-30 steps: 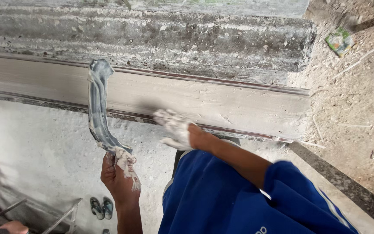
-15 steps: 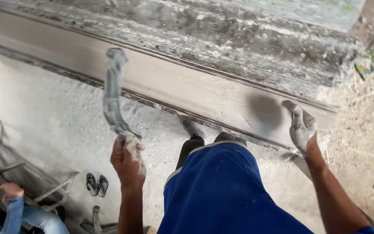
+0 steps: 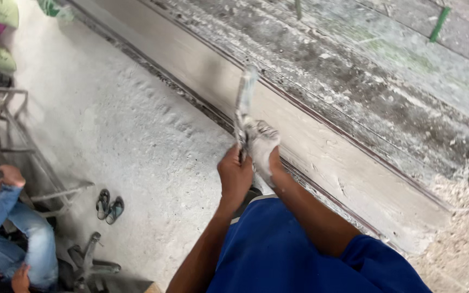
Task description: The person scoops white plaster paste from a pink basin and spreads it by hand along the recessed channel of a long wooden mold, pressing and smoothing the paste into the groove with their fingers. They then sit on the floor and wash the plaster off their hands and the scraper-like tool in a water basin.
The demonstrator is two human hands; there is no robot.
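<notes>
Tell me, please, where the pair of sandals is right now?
In the head view, the sandals lie on the pale floor at lower left, between the metal frame and the left hand.

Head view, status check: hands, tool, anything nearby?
Left hand grips trowel handle. Right hand, plaster-caked, closed on the same tool. Grey band just beyond. Person in jeans and sandals below; nothing between.

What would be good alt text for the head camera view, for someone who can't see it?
Seen from above, a person in blue grips a plaster-caked trowel with the left hand and right hand beside a long grey ledge. Far below lie sandals and a person in jeans.
</notes>
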